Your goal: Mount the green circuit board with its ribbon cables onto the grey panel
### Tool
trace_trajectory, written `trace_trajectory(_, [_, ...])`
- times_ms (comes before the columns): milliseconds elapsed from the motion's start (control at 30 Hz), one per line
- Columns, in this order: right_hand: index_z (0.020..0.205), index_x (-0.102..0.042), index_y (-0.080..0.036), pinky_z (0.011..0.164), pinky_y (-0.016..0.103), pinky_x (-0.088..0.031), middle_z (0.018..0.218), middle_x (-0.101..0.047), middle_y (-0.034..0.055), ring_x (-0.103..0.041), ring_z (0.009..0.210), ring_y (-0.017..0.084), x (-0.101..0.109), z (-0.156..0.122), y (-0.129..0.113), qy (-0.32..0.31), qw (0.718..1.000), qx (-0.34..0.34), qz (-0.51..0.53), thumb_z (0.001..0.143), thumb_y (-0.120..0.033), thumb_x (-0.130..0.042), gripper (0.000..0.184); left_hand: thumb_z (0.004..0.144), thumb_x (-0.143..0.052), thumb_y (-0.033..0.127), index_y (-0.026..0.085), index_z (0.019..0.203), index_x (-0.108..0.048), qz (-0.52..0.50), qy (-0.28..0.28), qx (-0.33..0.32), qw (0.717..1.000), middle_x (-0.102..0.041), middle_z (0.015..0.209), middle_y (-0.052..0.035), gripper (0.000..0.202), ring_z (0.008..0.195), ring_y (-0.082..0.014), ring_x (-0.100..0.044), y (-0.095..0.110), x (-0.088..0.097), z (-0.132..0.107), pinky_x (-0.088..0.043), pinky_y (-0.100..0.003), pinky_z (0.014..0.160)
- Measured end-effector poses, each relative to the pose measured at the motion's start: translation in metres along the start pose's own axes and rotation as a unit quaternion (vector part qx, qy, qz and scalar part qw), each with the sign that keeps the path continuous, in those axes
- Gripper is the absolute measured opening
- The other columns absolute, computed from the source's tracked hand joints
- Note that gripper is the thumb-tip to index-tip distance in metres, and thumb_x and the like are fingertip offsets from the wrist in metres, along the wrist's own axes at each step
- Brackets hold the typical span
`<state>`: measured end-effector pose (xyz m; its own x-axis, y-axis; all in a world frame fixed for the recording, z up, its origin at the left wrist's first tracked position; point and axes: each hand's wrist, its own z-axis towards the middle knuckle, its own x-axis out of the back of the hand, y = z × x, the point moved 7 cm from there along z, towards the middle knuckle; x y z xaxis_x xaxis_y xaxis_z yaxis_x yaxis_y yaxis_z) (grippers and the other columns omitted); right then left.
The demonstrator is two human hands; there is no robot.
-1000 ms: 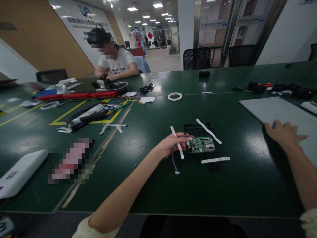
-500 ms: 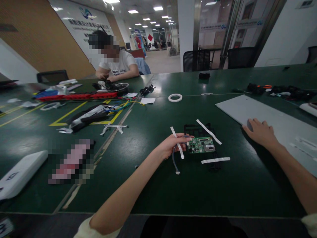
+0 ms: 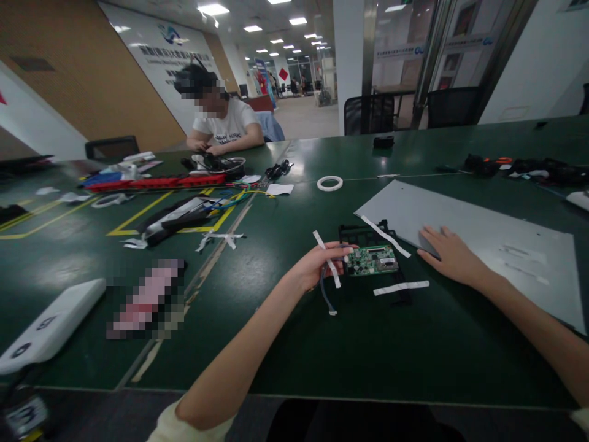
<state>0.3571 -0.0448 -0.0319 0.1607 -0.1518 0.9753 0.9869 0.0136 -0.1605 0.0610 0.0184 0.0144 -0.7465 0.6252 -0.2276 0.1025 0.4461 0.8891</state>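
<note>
My left hand (image 3: 319, 264) rests on the green table (image 3: 294, 344) beside a small green circuit board (image 3: 372, 259) on a black frame (image 3: 363, 235). Its fingers are curled round a grey cable (image 3: 326, 293) and a white tape strip (image 3: 326, 258), fingertips touching the board's left edge. My right hand (image 3: 448, 253) lies flat with fingers spread on the near edge of a large grey panel (image 3: 483, 242), right of the board. Two more white tape strips (image 3: 401, 286) stick off the frame.
A person in a white shirt (image 3: 225, 126) works at the far left among red strips (image 3: 151, 182), cables and black parts. A white tape roll (image 3: 330, 182) lies mid-table. A white device (image 3: 50, 325) sits near left. Black tools (image 3: 519, 164) and chairs (image 3: 368, 112) are at the back right.
My right hand has slid the grey panel leftward across the table until its corner nearly reaches the black frame. My left hand has stayed at the board.
</note>
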Motion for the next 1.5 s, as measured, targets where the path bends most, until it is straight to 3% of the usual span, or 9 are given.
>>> trace_trajectory(433, [0.146,-0.024,-0.027,0.105,0.06,-0.027,0.15,-0.023,0.0018,-0.016,0.136,0.037,0.02,-0.023,-0.083,-0.043,0.979,0.179,0.089,0.088,-0.048,-0.044,0.065,0.074,-0.07,0.021,0.011,0.103,-0.066,-0.035,0.033,-0.022,0.999,-0.067,0.084,-0.0071,0.031,0.055,-0.0062,-0.055,0.014,0.012,-0.005,-0.046,-0.018,0.05])
trace_trajectory(600, [0.143,-0.031,-0.027,0.108,0.054,-0.026,0.15,-0.025,0.0006,-0.017,0.137,0.031,0.03,-0.035,-0.122,-0.07,0.962,0.234,0.122,0.087,-0.04,-0.049,0.06,0.074,-0.069,0.02,0.012,0.104,-0.066,-0.054,0.027,-0.035,0.998,-0.067,0.085,-0.0075,0.031,0.055,-0.0074,-0.057,0.016,0.021,-0.005,-0.046,-0.018,0.049])
trace_trajectory(733, [0.136,-0.044,-0.025,0.11,0.05,-0.025,0.145,-0.034,0.0036,-0.023,0.136,0.029,0.04,-0.044,-0.147,-0.094,0.948,0.262,0.157,0.089,-0.04,-0.048,0.05,0.075,-0.068,0.018,0.011,0.106,-0.065,-0.069,0.031,-0.044,0.996,-0.068,0.093,-0.0102,0.032,0.063,-0.0107,-0.061,0.016,0.024,-0.004,-0.05,-0.02,0.055])
trace_trajectory(900, [0.134,-0.047,-0.028,0.107,0.044,-0.032,0.139,-0.044,0.0018,-0.043,0.124,0.023,0.049,-0.051,-0.169,-0.153,0.918,0.292,0.221,0.093,-0.031,-0.041,0.042,0.074,-0.068,0.019,0.011,0.104,-0.066,-0.066,0.04,-0.048,0.996,-0.068,0.093,-0.0104,0.031,0.068,-0.0122,-0.063,0.013,0.024,-0.002,-0.051,-0.022,0.062])
trace_trajectory(1033, [0.13,-0.051,-0.027,0.101,0.04,-0.039,0.131,-0.052,0.0032,-0.052,0.115,0.021,0.049,-0.042,-0.152,-0.165,0.918,0.26,0.25,0.092,-0.026,-0.04,0.039,0.073,-0.07,0.02,0.011,0.101,-0.067,-0.059,0.05,-0.049,0.996,-0.069,0.089,-0.0088,0.029,0.063,-0.0095,-0.061,0.015,0.024,-0.003,-0.049,-0.019,0.057])
trace_trajectory(1200, [0.114,-0.063,-0.025,0.101,0.047,-0.037,0.118,-0.061,0.0037,-0.053,0.113,0.024,0.055,-0.015,-0.067,0.001,0.965,0.104,0.24,0.09,-0.034,-0.043,0.031,0.071,-0.073,0.022,0.012,0.095,-0.068,-0.048,0.063,-0.034,0.996,-0.068,0.083,-0.0061,0.026,0.06,-0.0089,-0.059,0.016,0.021,-0.005,-0.047,-0.018,0.053])
trace_trajectory(1267, [0.11,-0.064,-0.025,0.099,0.049,-0.039,0.115,-0.062,0.0045,-0.055,0.11,0.025,0.055,-0.01,-0.032,0.056,0.959,0.002,0.277,0.09,-0.039,-0.044,0.032,0.071,-0.072,0.023,0.012,0.098,-0.068,-0.041,0.06,-0.026,0.997,-0.068,0.086,-0.0072,0.03,0.062,-0.0095,-0.059,0.014,0.018,-0.005,-0.048,-0.019,0.055])
trace_trajectory(1367, [0.111,-0.062,-0.023,0.091,0.045,-0.047,0.112,-0.063,0.0069,-0.059,0.104,0.024,0.047,-0.009,-0.011,0.06,0.887,-0.112,0.444,0.089,-0.046,-0.044,0.036,0.072,-0.072,0.024,0.011,0.102,-0.066,-0.032,0.049,-0.02,0.998,-0.068,0.089,-0.0091,0.033,0.061,-0.0094,-0.058,0.011,0.013,-0.004,-0.046,-0.019,0.053])
trace_trajectory(1500, [0.12,-0.056,-0.022,0.087,0.039,-0.051,0.109,-0.064,0.0096,-0.063,0.098,0.022,0.03,-0.009,-0.046,-0.067,0.764,-0.132,0.628,0.088,-0.048,-0.049,0.041,0.072,-0.071,0.023,0.011,0.101,-0.066,-0.029,0.046,-0.007,0.999,-0.067,0.081,-0.0077,0.032,0.054,-0.007,-0.054,0.007,0.009,-0.002,-0.043,-0.018,0.049])
